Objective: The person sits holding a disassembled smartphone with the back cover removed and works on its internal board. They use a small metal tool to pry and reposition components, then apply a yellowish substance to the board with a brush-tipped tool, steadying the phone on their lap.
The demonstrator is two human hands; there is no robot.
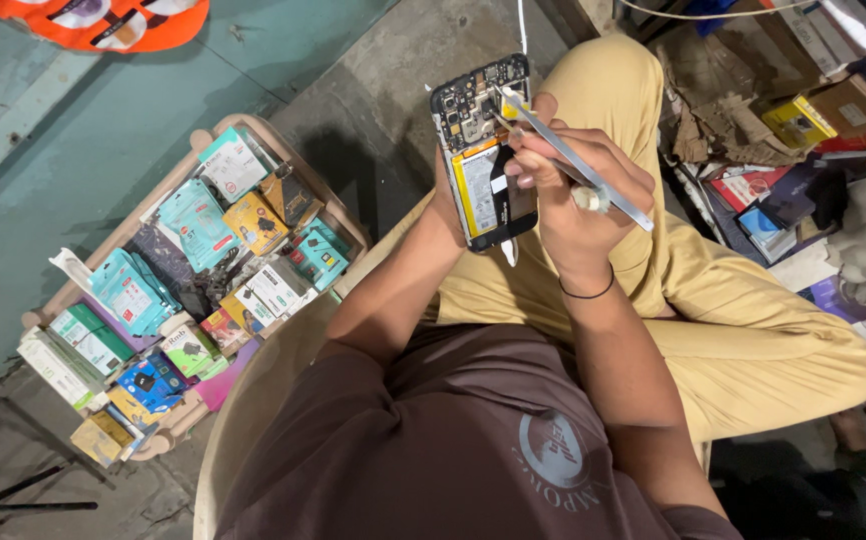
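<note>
Phone (483, 150), back cover off, circuit board and yellow-labelled battery exposed; held upright above the lap, centre of view, a little far of the knees. Left hand (445, 200) mostly hidden behind it; fingers wrap the left edge and back, closed on the phone. Right hand (573, 190) just right of the phone, fingers pinched shut round a pair of metal tweezers (573, 160). Tweezer tips touch the board near the top right corner of the phone; the handle slants out to the right past the knuckles. A small whitish lump sits against the fingers, kind unclear. Black band (588, 293) on the right wrist.

Room: open concrete floor (393, 80) far and left of the phone, nothing crowding its top edge. Left, well apart, a tray (338, 215) packed with small coloured boxes. Right, near the yellow trousers (753, 330), a heap of cartons and packets (803, 120) presses close to the knee. White cable (521, 25) hangs just beyond the phone's top edge.
</note>
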